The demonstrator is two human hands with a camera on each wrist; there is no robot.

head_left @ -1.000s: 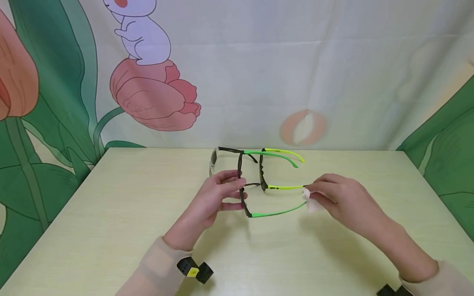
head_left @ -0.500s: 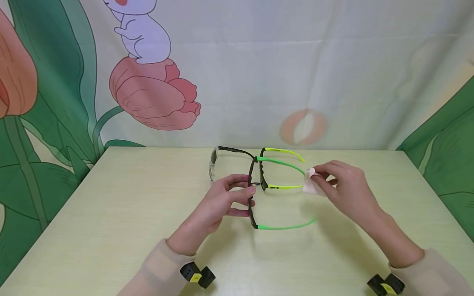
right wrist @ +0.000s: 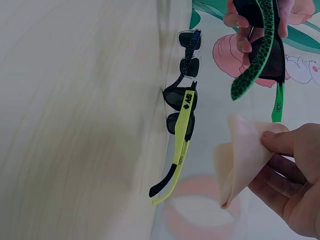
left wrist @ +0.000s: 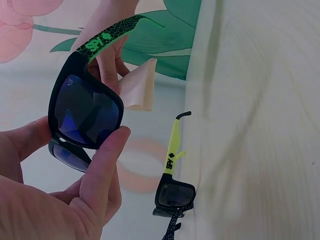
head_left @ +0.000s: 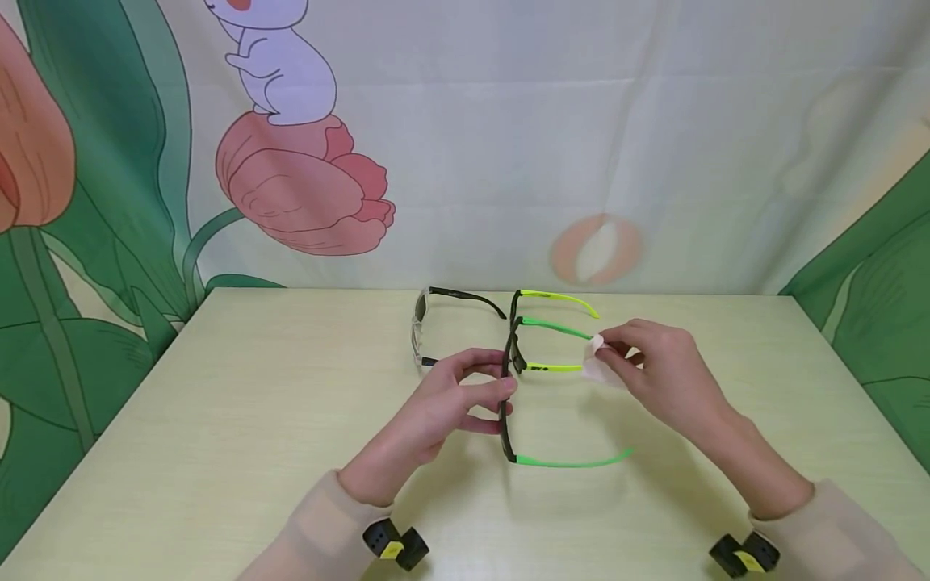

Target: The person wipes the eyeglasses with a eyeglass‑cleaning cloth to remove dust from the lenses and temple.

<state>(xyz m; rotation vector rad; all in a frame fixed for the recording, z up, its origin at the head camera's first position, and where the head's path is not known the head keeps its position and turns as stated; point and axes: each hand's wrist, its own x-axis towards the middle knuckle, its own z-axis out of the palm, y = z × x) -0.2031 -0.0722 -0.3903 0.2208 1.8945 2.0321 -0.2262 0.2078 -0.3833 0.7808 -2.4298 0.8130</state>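
My left hand [head_left: 439,407] grips black-framed sunglasses [left wrist: 87,110] by the front, thumb on one side and fingers on the other. Their green temple arms are unfolded and point right; in the left wrist view one shows a black cracked pattern and dark bluish lenses. Raised over the table, they overlap the yellow-armed pair in the head view. My right hand [head_left: 672,375] pinches a folded pale pink cloth [right wrist: 245,160] between thumb and fingers. In the head view the cloth is right at the tip of the far green arm.
Behind the held pair, black sunglasses with yellow arms [right wrist: 184,120] stand on the light wooden table [head_left: 240,420], arms unfolded. Left of these are clear-framed sunglasses [right wrist: 189,52] with dark arms. A printed curtain [head_left: 472,161] hangs behind the table's back edge.
My left hand has moved right and nearer with the green-armed sunglasses. My right hand with the cloth has gone from the near green arm's tip to the far one's.
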